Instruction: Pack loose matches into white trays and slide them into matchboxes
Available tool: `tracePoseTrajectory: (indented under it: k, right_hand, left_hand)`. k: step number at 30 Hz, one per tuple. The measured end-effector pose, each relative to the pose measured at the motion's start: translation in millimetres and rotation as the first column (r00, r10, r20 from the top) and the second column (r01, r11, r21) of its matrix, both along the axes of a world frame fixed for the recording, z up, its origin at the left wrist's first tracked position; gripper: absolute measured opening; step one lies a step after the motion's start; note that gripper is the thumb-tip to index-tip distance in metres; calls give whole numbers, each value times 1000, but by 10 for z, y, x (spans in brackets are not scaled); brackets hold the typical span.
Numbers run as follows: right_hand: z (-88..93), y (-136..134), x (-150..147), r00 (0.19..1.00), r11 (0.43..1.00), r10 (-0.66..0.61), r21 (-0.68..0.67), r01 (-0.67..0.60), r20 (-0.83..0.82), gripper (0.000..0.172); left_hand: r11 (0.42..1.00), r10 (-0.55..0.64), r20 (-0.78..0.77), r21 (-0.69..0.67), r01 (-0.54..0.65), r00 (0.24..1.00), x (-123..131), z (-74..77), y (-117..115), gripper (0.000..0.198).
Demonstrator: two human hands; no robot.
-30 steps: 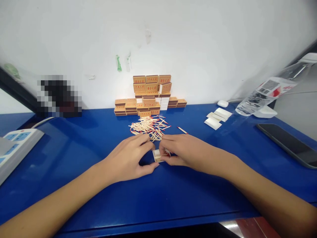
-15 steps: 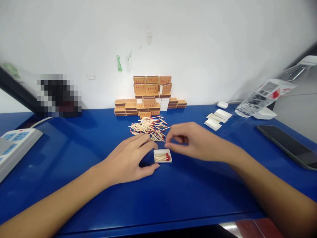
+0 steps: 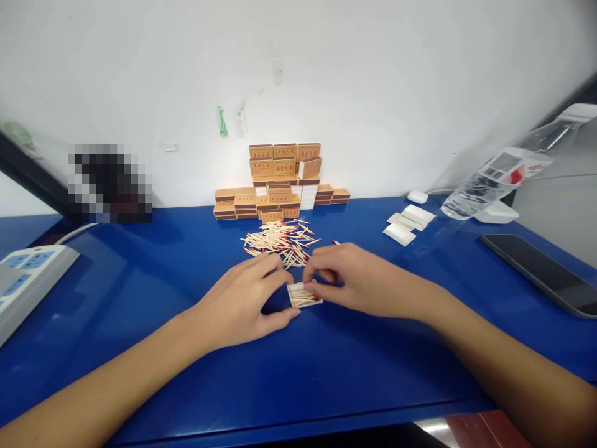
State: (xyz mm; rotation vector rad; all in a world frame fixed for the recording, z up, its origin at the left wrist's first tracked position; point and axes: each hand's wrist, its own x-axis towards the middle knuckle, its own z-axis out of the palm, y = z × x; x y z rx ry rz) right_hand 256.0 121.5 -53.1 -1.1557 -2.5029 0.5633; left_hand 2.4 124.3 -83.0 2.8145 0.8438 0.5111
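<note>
A small white matchbox tray (image 3: 305,305) with red-tipped matches (image 3: 302,297) lies on the blue table before me. My left hand (image 3: 254,295) holds its left end between thumb and index finger. Over the tray's right part, my right hand (image 3: 338,277) has thumb and fingertips pinched together, down at the matches inside; anything between these fingertips is too small or hidden to see. Just behind both hands spreads a loose pile of matches (image 3: 275,236), heads pointing various ways. One stray match (image 3: 336,242) shows right of the pile, behind my right hand.
Stacked matchboxes (image 3: 284,167) stand against the wall behind the pile. On the right are an unfolded white card piece (image 3: 403,224), a small white case (image 3: 417,196), a leaning water bottle (image 3: 494,177) and a phone (image 3: 536,274). A power strip (image 3: 35,280) sits at the left.
My right hand has moved left and down, from beside the tray to over its right part. The tray has tilted slightly. A stray match now shows behind my right hand.
</note>
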Motion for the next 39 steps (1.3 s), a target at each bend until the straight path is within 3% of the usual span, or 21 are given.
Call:
tracePoseTrajectory:
  k: [2,4,7,15,23,28,31,35,39]
  right_hand:
    - [17,123,164,987,984,-163,79,162,2,17]
    - [16,265,358,922,912,-380,190,362,67,16]
    - [-13,427,574,848,874,-485,143,464,215,16]
    - [-90,417,438,852,905,-423,88,417,309,18]
    - [-151,391,409,885,923,-382,65,379,266,14]
    - [20,170,195,961,935,-275,-228,273,23,23]
    - [74,-19,22,967,921,-252,-314,231,-28,22]
    - [22,-223,-164,957,905,-286,-316,286,46,16]
    - [30,-241,-192,952,931,-290,-203,304,98,25]
  left_hand:
    - [1000,0,6,10,0,1000,-2,-2,2,32]
    - [1000,-2,11,11,2,1000,1,-3,6,37]
    - [1000,-7,16,6,7,1000,7,-2,11,40]
    - [1000,-12,24,0,12,1000,30,3,-11,39]
    - [999,33,30,-27,-32,999,43,8,-16,47]
    - [991,-25,68,-129,34,997,68,8,-67,40]
    - [989,-66,95,-128,78,993,76,9,-97,31]
    - [989,-85,101,-113,96,991,77,5,-90,25]
    - [991,-106,94,-74,113,990,73,1,-77,27]
